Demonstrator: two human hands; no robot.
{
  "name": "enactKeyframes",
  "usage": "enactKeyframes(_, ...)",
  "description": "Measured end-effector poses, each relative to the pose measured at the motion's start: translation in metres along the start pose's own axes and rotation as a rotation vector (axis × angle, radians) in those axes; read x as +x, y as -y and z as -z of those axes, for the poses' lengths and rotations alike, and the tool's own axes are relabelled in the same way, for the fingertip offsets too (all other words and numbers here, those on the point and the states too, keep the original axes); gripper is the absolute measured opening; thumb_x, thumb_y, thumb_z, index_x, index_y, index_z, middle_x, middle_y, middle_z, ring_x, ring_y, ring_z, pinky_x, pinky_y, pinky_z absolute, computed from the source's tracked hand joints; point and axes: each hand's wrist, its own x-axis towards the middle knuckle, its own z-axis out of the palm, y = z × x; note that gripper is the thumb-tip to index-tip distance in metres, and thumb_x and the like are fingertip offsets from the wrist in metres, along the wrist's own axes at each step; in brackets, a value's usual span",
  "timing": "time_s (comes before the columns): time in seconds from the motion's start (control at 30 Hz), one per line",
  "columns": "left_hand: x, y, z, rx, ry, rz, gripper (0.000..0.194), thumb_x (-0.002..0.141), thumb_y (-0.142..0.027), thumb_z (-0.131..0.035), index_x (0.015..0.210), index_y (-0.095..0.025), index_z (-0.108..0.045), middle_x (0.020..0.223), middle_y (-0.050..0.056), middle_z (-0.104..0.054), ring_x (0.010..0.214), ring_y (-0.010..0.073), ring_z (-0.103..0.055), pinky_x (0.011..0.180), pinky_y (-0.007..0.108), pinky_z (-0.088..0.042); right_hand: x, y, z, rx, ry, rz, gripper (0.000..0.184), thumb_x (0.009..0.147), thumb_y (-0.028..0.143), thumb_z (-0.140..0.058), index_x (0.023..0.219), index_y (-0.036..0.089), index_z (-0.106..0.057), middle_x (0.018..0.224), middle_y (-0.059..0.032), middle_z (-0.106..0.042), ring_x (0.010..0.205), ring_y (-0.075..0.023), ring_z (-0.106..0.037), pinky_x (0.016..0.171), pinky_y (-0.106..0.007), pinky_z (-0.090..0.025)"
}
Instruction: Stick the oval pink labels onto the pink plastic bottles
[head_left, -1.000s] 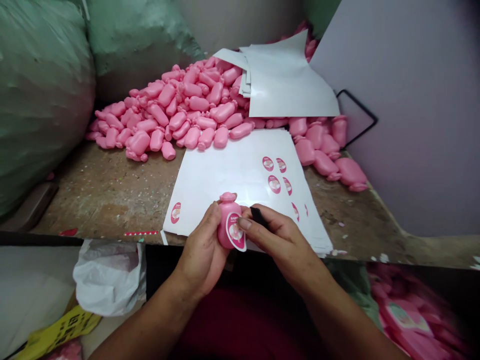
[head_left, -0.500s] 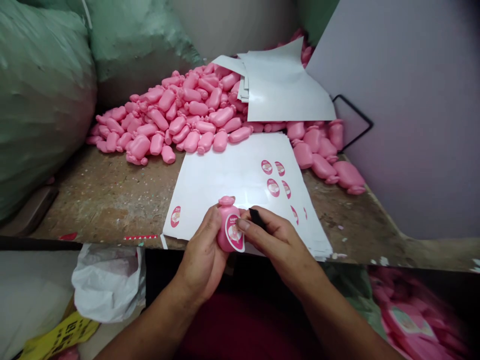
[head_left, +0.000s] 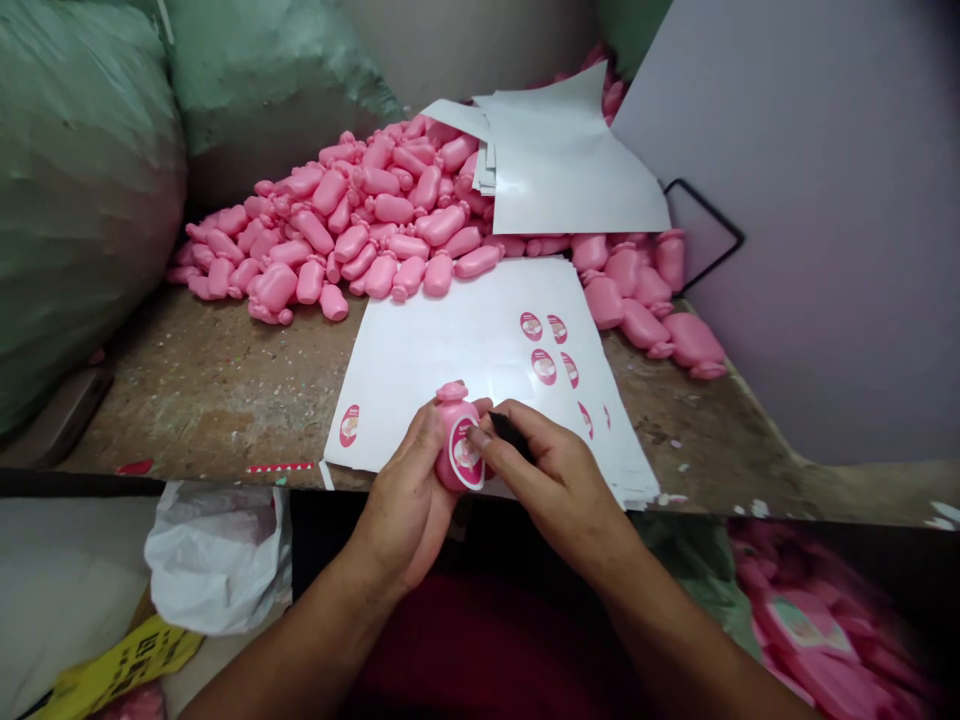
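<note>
My left hand (head_left: pixel 405 490) is closed around a small pink plastic bottle (head_left: pixel 448 472), holding it upright just over the table's front edge. An oval pink-and-white sticker (head_left: pixel 466 455) covers the side of the bottle that faces me. My right hand (head_left: pixel 551 470) is closed, with a small black object (head_left: pixel 513 436) between its fingers; its exact kind is hard to make out. The right thumb tip presses on the sticker. Beneath both hands lies a stack of white sticker sheets (head_left: pixel 435 340), with a few oval stickers (head_left: pixel 543 367) left on the top one.
A large heap of pink bottles (head_left: pixel 330 190) covers the back of the worn table (head_left: pixel 202 370). White sheets (head_left: pixel 570 170) lie on the heap. Big green sacks (head_left: pixel 75 180) stand at left. A white plastic bag (head_left: pixel 217 570) hangs below the front edge; pink pieces (head_left: pixel 817 620) are lower right.
The right thumb has moved a little up and left over the sticker. The sticker's lower right edge, which stuck out before, now lies closer to the bottle. The view has shifted slightly.
</note>
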Motion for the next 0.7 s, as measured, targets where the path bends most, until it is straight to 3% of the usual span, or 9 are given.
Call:
enactKeyframes(0.23, -0.002, -0.008, 0.001, 0.066, 0.065, 0.028, 0.018, 0.092, -0.023, -0.063, 0.109, -0.021, -0.069, 0.108, 0.003, -0.072, 0.104, 0.0139, -0.065, 0.103, 0.028, -0.044, 0.004, 0.002, 0.000, -0.033, -0.021, 0.030, 0.023, 0.092, 0.034, -0.054, 0.073, 0.022, -0.049, 0.071, 0.0046, -0.051, 0.067, -0.0121, -0.046, 0.061, -0.026, -0.036)
enactKeyframes(0.47, 0.000, -0.013, 0.004, 0.208, 0.109, 0.057, 0.043, 0.084, -0.018, -0.069, 0.126, -0.024, -0.061, 0.115, 0.005, -0.070, 0.115, 0.0200, -0.062, 0.105, 0.035, -0.043, 0.009, 0.003, 0.003, -0.114, -0.041, -0.013, 0.028, 0.090, 0.038, -0.054, 0.068, 0.022, -0.045, 0.064, 0.0056, -0.041, 0.061, -0.0121, -0.040, 0.056, -0.028, -0.031)
enactKeyframes(0.7, 0.000, -0.009, 0.005, 0.279, 0.097, 0.059, 0.068, 0.075, -0.010, -0.074, 0.137, -0.027, -0.052, 0.119, 0.002, -0.067, 0.113, 0.0160, -0.060, 0.104, 0.030, -0.043, 0.012, 0.001, 0.005, -0.204, -0.028, 0.000, 0.028, 0.091, 0.039, -0.053, 0.070, 0.023, -0.044, 0.065, 0.0050, -0.043, 0.061, -0.0127, -0.042, 0.058, -0.028, -0.032)
